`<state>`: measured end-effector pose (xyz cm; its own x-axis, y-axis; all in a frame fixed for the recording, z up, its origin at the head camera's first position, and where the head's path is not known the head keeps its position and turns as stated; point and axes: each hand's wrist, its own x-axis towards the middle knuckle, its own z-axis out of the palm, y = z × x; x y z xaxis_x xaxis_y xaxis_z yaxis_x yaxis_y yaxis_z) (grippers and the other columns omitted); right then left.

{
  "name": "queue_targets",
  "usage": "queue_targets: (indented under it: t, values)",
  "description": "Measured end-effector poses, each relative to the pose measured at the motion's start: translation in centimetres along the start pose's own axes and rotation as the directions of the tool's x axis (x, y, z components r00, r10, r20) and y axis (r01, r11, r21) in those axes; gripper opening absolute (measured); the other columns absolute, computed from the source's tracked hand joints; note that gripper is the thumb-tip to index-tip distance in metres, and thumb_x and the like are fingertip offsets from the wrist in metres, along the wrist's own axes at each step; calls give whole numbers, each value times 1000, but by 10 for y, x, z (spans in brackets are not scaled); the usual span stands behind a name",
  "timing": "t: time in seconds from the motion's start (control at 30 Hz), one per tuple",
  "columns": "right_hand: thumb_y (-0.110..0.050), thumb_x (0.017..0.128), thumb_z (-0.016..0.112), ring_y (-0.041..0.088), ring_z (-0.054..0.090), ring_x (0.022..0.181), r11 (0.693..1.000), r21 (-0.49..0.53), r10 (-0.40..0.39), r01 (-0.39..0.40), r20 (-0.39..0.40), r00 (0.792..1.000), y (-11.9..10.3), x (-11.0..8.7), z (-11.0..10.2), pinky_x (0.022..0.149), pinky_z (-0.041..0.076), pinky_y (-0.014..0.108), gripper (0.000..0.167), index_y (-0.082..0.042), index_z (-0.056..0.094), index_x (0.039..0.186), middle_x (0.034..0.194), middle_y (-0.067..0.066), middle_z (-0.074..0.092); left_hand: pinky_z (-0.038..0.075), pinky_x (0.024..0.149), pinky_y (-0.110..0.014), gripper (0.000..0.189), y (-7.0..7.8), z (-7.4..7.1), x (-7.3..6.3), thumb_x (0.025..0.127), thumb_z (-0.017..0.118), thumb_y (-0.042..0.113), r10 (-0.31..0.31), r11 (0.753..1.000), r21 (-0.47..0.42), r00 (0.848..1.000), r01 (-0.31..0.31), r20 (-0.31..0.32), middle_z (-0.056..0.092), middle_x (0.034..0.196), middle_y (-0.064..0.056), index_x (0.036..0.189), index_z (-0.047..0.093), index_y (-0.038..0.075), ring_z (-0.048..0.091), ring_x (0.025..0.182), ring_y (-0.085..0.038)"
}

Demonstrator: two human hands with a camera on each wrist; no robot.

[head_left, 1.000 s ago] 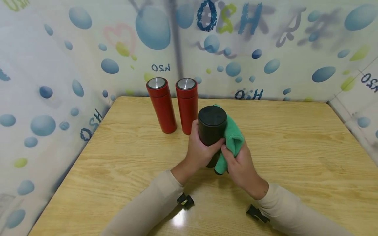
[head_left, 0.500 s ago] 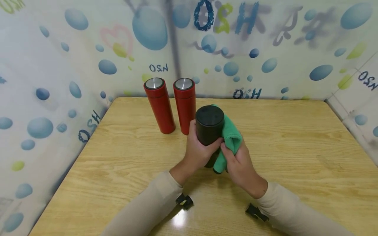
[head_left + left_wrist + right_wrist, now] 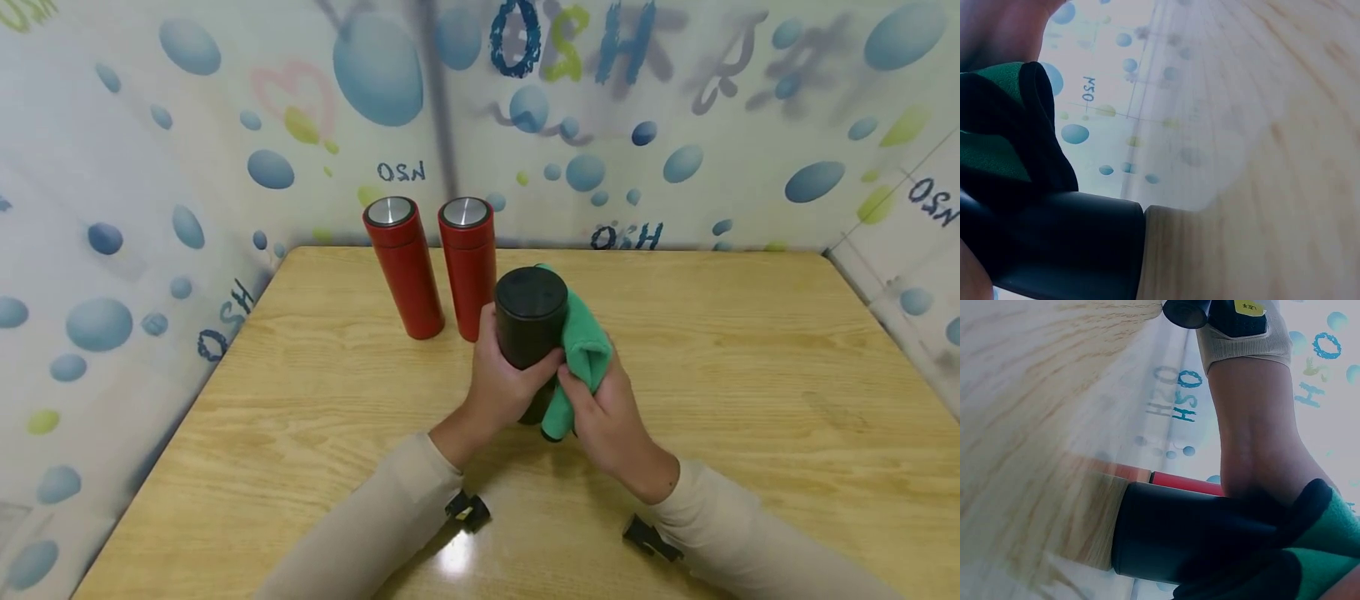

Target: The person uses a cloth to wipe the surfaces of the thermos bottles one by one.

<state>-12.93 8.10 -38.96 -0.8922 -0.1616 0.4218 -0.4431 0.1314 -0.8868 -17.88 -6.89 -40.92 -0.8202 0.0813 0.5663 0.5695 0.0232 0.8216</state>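
A black thermos [image 3: 529,333] stands upright near the table's middle, its base right at the tabletop in both wrist views. My left hand [image 3: 504,377] grips it around the body from the left, thumb across the near side. With my right hand [image 3: 611,417] I hold a folded green cloth [image 3: 587,340] with dark edging against the thermos's right side. The cloth [image 3: 997,87] also shows in the left wrist view, touching the thermos [image 3: 1066,244]. Fingers behind the cloth are hidden.
Two red thermoses [image 3: 407,275] with silver-topped lids stand behind and left of the black one. The nearer red thermos [image 3: 468,267] is partly hidden by my left hand. A wall sheet [image 3: 615,150] with blue dots runs along the back of the wooden table [image 3: 750,375].
The head view has shifted slightly, moving everything a little left in frame. Both hands keep the same hold on the black thermos and the cloth.
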Motion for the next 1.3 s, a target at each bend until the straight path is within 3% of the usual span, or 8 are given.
queue_targets:
  t: [0.1, 0.2, 0.37, 0.47, 0.6, 0.8, 1.0, 1.3]
  values:
    - [0, 101, 46, 9, 58, 81, 1000, -9, -14, 14, -14, 1000, 0, -1, 1, 83, 49, 19, 41, 1, 38, 141, 101, 10, 57, 50, 100, -43, 70, -1, -1, -1, 84, 76, 38, -5, 1000, 2, 1000, 5, 3, 58, 131, -7, 134, 38, 8, 57, 114, -21]
    - [2, 101, 45, 11, 51, 65, 999, -30, -39, 37, -52, 998, 0, -2, 0, 71, 48, 23, 33, 2, 44, 134, 86, 8, 52, 49, 101, -45, 70, -1, -1, -1, 85, 76, 40, 1, 1000, -10, 1000, -1, 8, 57, 132, -7, 135, 38, 8, 57, 116, -22]
    - [4, 99, 45, 10, 56, 79, 997, -57, -65, 58, -124, 990, -3, -5, -2, 80, 49, 16, 33, 7, 50, 132, 102, 8, 59, 48, 103, -45, 74, 0, -1, -1, 85, 75, 44, 8, 1000, 5, 1000, -8, 10, 56, 134, -8, 136, 37, 8, 56, 118, -22]
    - [5, 99, 44, 7, 58, 74, 998, -13, -68, 67, -141, 988, -7, -8, -2, 83, 50, 14, 28, 12, 54, 124, 93, 4, 61, 49, 102, -45, 74, 2, -1, -1, 85, 75, 45, 6, 1000, 24, 1000, -6, 14, 56, 133, -8, 136, 37, 6, 56, 117, -22]
    - [6, 100, 41, 5, 54, 57, 988, 84, -120, 133, -145, 982, -14, -7, -1, 75, 50, 17, 15, 9, 55, 100, 68, -3, 50, 50, 100, -44, 70, 5, 0, 1, 85, 77, 37, -1, 1000, 23, 1000, 0, 26, 56, 132, -8, 135, 38, 8, 57, 117, -23]
    - [9, 99, 39, 3, 51, 62, 965, 151, -196, 215, -131, 972, -15, -7, 2, 74, 48, 16, 16, 6, 53, 95, 70, -7, 47, 51, 99, -42, 66, 5, 0, 1, 83, 79, 20, -22, 999, 47, 1000, 21, 21, 56, 131, -7, 134, 39, 8, 57, 116, -21]
    - [8, 101, 38, 7, 46, 59, 981, 126, -142, 147, -52, 989, -6, -9, 10, 60, 43, 25, 16, 8, 44, 86, 65, 4, 38, 51, 99, -43, 67, 2, -1, 1, 82, 78, 19, -21, 999, 37, 1000, 20, 6, 57, 131, -7, 134, 39, 8, 57, 115, -21]
    - [-8, 106, 36, 9, 54, 70, 991, 111, 72, -68, -37, 997, -11, -13, 8, 68, 48, 24, 19, 7, 47, 103, 79, 5, 49, 51, 99, -43, 68, 1, 0, -1, 82, 78, 25, -21, 999, 38, 1000, 21, 11, 57, 131, -8, 135, 39, 8, 57, 116, -22]
